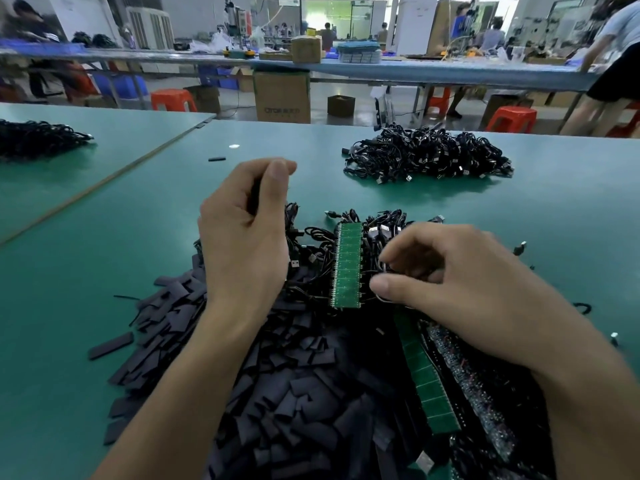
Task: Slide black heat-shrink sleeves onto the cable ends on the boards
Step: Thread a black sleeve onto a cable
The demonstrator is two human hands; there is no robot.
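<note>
the left hand (pixel 242 244) is lifted over the green table (pixel 69 271), its fingers (pixel 235 188) curled around one black sleeve (pixel 254 199). the right hand (pixel 450 282) pinches a thin cable end (pixel 382 268) just beside the upper green board (pixel 347 265). a big heap of loose sleeves (pixel 294 393) lies under both forearms.

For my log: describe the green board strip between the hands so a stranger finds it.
On the teal table, find the near heap of black heat-shrink sleeves. At its far edge, between left hand and right hand, lies the green board strip. Its twin slants nearer the camera; this one runs straight.
</note>
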